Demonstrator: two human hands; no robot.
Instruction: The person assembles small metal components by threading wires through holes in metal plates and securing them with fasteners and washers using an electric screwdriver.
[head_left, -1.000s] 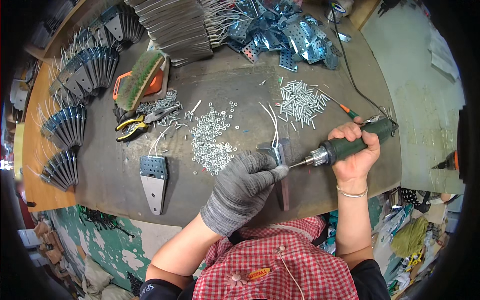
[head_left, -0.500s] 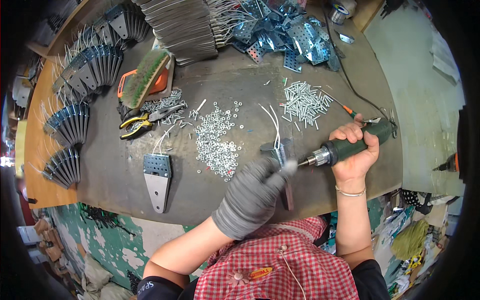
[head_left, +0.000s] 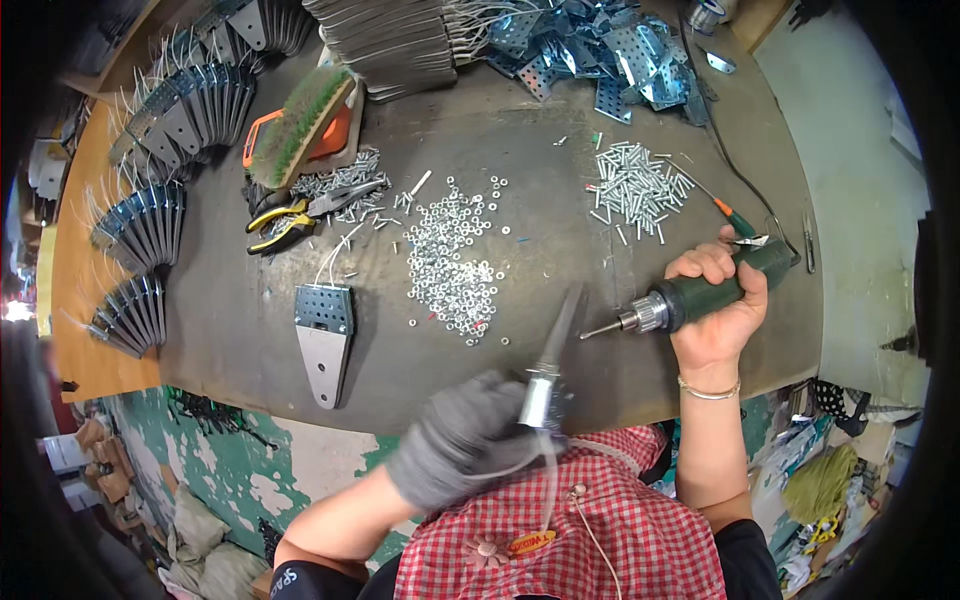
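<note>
My left hand [head_left: 462, 440], in a grey glove and smeared by motion, grips a tapered metal plate [head_left: 561, 330] by its wide end at the table's near edge. A shiny bracket [head_left: 540, 395] wraps that end, and white wires trail from it toward my apron. The plate's narrow end points away from me. My bare right hand [head_left: 716, 300] is closed around a green power screwdriver [head_left: 690, 302], whose bit points left, apart from the plate. Left of centre lies a similar plate with a perforated bracket [head_left: 325, 335] and two white wires.
Loose nuts [head_left: 452, 265] cover the table's middle, with a heap of screws [head_left: 640, 190] to their right. Pliers [head_left: 300, 215] and a green-bristled brush [head_left: 300, 125] lie left. Blue-tinted perforated brackets [head_left: 610, 55] and stacked plates [head_left: 385, 45] fill the back. Finished-looking plates [head_left: 140, 225] line the left edge.
My left hand has drawn the plate toward me and turned it, so its narrow end now points away. The screwdriver bit, earlier at the plate, is now apart from it.
</note>
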